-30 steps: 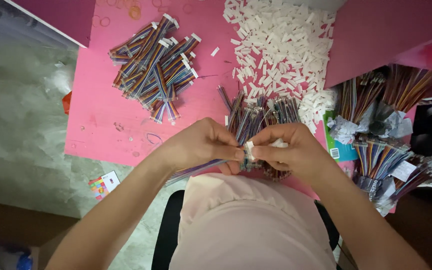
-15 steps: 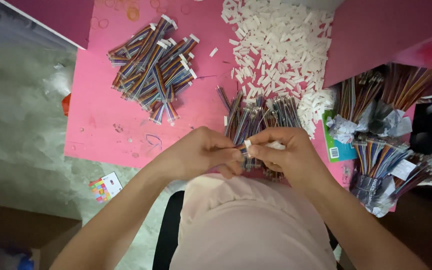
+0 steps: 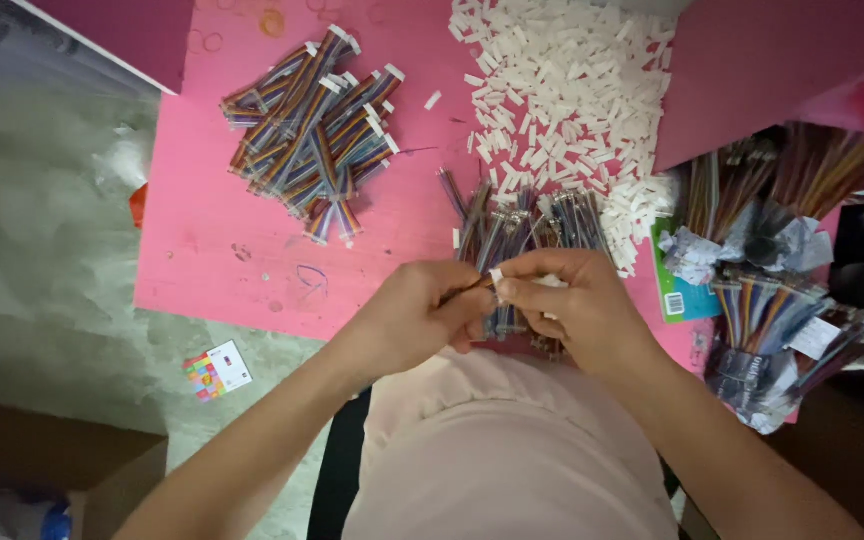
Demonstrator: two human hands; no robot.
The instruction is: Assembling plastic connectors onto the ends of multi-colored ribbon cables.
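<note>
Left hand curled, fingertips pinching thin wires at table edge. Right hand opposite, thumb and forefinger clamped on small white connector at wire end. Hands touching above lap. Loose wire bundle just behind; connector pile farther back.

Pink table: finished cable pile, white connector heap, loose wire bundle.
</note>
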